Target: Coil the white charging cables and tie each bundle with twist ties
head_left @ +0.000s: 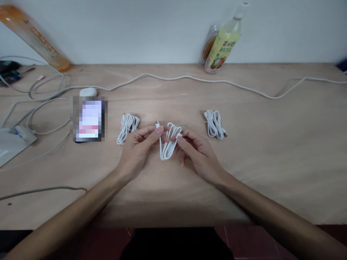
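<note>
A coiled white cable (pixel 168 142) hangs between both hands over the middle of the wooden table (pixel 244 162). My left hand (pixel 138 146) pinches one plug end of it near the top. My right hand (pixel 196 153) pinches the other plug end and steadies the coil. Two more bundled white cables lie flat on the table: one (pixel 127 128) to the left of my left hand, one (pixel 215 124) to the right beyond my right hand.
A phone (pixel 89 119) lies at the left with a white earbud case (pixel 88 92) behind it. A long white cord (pixel 189 77) runs across the back. A juice bottle (pixel 223 41) stands by the wall. Loose cords and a power strip (pixel 20 131) crowd the far left.
</note>
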The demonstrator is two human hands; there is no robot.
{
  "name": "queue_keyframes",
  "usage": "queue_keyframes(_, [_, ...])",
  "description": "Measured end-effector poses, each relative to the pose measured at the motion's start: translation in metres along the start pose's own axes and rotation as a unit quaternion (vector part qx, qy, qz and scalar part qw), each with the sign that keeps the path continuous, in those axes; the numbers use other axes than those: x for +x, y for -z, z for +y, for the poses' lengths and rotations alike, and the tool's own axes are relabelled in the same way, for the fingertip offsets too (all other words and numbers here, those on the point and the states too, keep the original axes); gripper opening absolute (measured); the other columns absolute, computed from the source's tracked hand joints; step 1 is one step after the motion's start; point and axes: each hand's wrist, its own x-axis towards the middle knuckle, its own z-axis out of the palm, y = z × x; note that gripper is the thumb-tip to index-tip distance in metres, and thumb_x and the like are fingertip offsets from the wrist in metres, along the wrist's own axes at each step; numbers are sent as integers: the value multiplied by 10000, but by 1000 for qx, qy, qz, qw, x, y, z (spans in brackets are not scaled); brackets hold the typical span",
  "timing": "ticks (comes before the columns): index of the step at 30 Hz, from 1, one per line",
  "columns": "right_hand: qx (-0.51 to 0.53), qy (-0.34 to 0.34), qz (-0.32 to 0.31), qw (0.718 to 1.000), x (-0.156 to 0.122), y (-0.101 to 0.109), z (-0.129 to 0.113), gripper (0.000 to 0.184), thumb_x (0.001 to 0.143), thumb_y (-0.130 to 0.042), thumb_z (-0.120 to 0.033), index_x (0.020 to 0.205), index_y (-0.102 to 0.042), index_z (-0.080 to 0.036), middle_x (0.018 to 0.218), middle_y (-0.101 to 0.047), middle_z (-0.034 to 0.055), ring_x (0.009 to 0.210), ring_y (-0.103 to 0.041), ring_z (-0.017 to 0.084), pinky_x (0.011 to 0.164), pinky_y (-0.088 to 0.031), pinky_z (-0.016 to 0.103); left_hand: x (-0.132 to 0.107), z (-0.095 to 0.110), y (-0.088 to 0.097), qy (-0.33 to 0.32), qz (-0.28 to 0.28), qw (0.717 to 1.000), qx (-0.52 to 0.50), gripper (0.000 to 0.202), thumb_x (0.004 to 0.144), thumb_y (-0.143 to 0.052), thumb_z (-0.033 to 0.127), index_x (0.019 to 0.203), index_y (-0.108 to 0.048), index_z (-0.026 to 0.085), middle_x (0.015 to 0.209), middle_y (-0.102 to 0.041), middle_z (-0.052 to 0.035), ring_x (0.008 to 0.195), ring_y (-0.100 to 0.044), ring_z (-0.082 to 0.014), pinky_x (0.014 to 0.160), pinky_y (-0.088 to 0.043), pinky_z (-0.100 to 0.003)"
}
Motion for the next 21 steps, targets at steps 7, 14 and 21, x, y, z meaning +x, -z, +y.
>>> queue_keyframes(7, [6,1,20,1000,0,-2,0,296,1001,-754,-525,1076,-721,-240,952,-708,37,765,-640,166,467,-499,218,-2,-1,2,3,2,999,43,315,890,-912,494,1043,-901,220,887,-876,-60,1010,-829,-275,1107,-608,-447])
queue_keyframes(14, [-8,4,30,1000,1,0,2,348,1045,-672,-568,1039,-750,-228,904,-665,28,699,-556,147,495,-503,236,-2,3,2,-17,12,994,109,215,942,-851,449,931,-919,246,1070,-899,-58,1158,-816,-287,1221,-551,-448])
queue_keyframes(21, [19,-24,8,999,5,7,1,417,1028,-679,-630,1028,-765,-221,941,-685,50,740,-566,160,512,-480,244,-4,10,1,-43,5,986,163,223,989,-785,404,982,-920,228,1104,-897,-58,1195,-815,-293,1181,-595,-447])
